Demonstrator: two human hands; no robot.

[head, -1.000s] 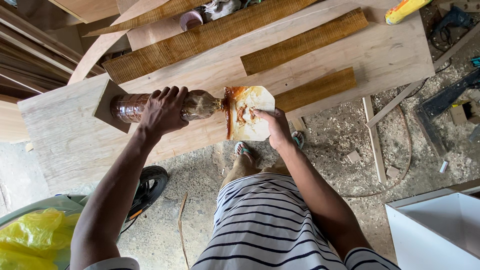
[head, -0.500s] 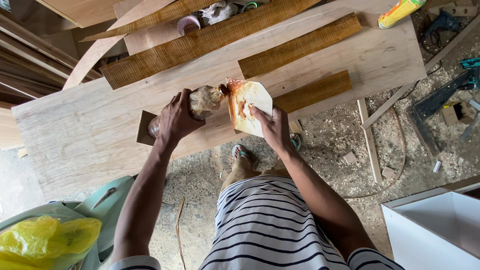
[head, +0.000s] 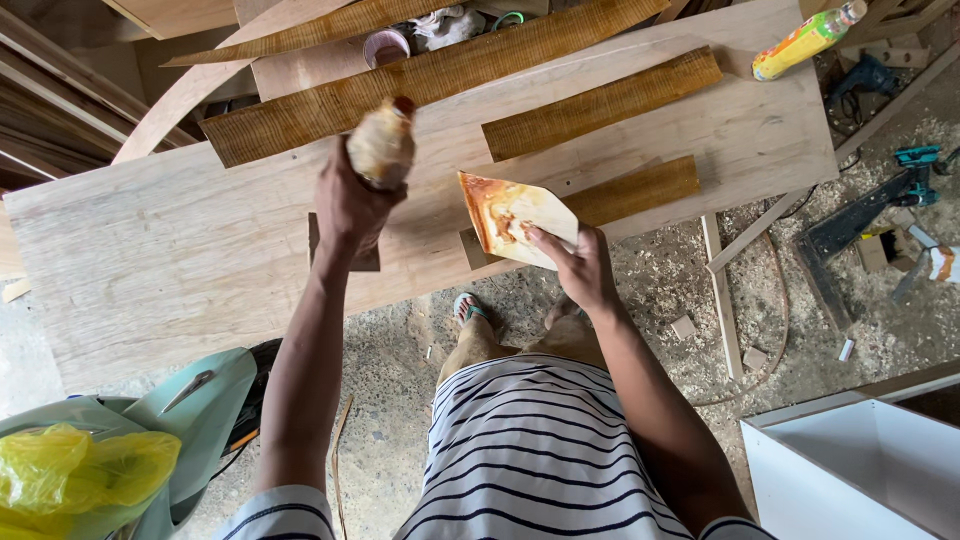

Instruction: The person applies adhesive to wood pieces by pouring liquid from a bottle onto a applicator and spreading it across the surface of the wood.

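Head view, looking down. Left hand (head: 348, 205) closed round bottle (head: 381, 143), held upright above surface (head: 150, 250), dark cap uppermost; contents pale brown, likely glue. Right hand (head: 580, 265) pinching near corner of card (head: 515, 215), a pale stiff piece smeared orange-brown on its left part, held tilted above near edge of surface. Bottle and card apart, bottle to the left and farther.

Step judged: between pouring and spreading; glue loaded on card, bottle righted. Next move judged to call for a flat spot to stand bottle, then card brought level to a strip without dripping.

Four stained strips (head: 600, 100) lying diagonally on far half of surface, nearest one just beside card. Small dark block (head: 345, 250) under left wrist, at near edge. Yellow bottle (head: 805, 38) at far right corner. Open bare plywood at left, well apart from strips: ample room there. Near edge of surface directly below both hands; overhang risk for anything set down close. White box (head: 860, 460) and tools (head: 870, 215) on floor at right, scooter (head: 150, 420) with yellow bag (head: 80, 470) near left.
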